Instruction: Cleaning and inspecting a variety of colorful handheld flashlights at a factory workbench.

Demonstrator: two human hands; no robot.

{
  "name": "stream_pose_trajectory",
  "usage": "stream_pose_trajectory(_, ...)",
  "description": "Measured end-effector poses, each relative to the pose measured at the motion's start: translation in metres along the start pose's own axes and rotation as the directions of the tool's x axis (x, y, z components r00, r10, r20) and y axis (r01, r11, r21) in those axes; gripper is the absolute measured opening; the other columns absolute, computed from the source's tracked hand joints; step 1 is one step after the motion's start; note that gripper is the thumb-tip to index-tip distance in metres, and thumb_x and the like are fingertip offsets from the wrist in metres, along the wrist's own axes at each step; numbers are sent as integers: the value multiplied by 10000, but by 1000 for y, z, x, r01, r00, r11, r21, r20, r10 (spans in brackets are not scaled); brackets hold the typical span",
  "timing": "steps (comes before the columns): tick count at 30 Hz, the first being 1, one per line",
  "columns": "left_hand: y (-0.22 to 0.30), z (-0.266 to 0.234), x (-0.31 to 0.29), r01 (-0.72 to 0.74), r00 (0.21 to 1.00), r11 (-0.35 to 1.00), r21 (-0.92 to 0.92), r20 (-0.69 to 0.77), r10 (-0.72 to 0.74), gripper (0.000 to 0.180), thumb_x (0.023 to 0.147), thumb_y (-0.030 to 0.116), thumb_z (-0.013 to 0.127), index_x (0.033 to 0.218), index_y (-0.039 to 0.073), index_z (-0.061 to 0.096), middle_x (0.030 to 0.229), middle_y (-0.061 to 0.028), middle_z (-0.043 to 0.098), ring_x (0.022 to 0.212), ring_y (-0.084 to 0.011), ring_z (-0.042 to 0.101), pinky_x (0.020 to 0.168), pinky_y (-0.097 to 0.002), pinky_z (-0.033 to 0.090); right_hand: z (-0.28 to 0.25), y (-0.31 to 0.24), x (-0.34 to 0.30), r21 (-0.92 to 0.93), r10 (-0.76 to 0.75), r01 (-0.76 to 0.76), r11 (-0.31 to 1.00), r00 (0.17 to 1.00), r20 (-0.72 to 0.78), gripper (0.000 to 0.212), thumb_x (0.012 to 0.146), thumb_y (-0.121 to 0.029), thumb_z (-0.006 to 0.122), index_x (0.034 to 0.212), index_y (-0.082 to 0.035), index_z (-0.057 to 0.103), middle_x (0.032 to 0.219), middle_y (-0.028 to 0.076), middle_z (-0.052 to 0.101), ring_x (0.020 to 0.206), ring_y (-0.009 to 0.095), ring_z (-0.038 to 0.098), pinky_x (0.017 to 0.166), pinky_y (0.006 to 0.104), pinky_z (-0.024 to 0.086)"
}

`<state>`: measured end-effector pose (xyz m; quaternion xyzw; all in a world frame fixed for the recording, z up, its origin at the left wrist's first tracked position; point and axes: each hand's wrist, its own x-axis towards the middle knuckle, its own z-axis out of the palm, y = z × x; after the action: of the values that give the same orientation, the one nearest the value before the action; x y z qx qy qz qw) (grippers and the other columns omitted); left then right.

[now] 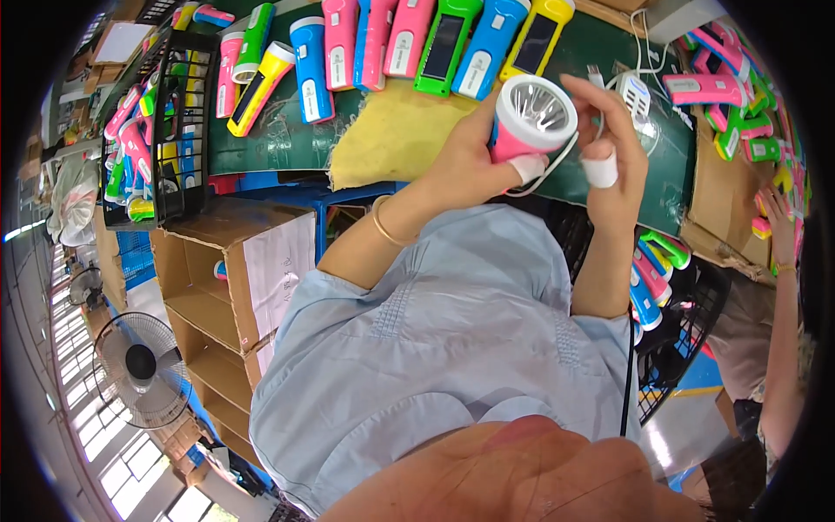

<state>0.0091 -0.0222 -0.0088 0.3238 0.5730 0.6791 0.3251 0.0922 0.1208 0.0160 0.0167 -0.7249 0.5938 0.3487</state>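
Observation:
My left hand (478,157) is closed around a pink flashlight (519,143), its white-rimmed reflector head (535,111) tilted up toward me. White tape wraps my left thumb. A thin white cord (557,167) curves around the lower right side of the flashlight. Just right of the head is my right hand (616,143), with its fingers bent and index finger stretched toward the rim. Tape also covers a digit of this hand. Whether its inner fingers touch the cord is hard to see. A white USB plug (595,76) lies behind those fingers.
Several coloured flashlights (404,39) line the back of the green table (296,148), behind a yellow cloth (383,130). Black crates of flashlights stand left and lower right. A white charger (633,96) trails cables. Another person's hand (778,222) reaches into a flashlight pile at right.

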Motion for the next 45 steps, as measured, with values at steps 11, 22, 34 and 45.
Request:
stream_pose_trajectory(11,-4,9,-9,-291,933,880,374,-92,348,550,644,201,787,1077,8,509,908,-115,642,826,-212,649,707,-302,505,18,-30,5,-522,-191,249,816,968,163,549,727,-481,678,980,-3,589,866,113,537,743,201,568,587,270,452)
stream_pose_trajectory(22,-6,12,-6,-316,904,788,528,-84,419,495,612,158,782,1016,6,540,873,-116,635,787,-259,650,672,-317,511,27,-34,12,-638,-249,315,703,949,194,477,657,-382,755,893,-6,580,750,92,530,606,187,569,468,246,467)
stream_pose_trajectory(34,7,24,4,-196,955,753,627,-53,293,446,611,152,780,956,-8,547,726,-147,616,637,-310,622,553,-343,484,1,-1,17,-362,-181,225,904,972,153,393,774,-374,614,860,7,568,709,61,440,606,143,423,533,243,308)
stream_pose_trajectory(45,14,23,4,22,999,962,270,25,-30,355,628,135,728,908,-3,559,704,-108,605,628,-196,599,587,-302,475,-7,13,20,-97,-108,140,985,954,281,370,747,-335,633,837,18,567,713,67,463,607,145,423,523,241,296)
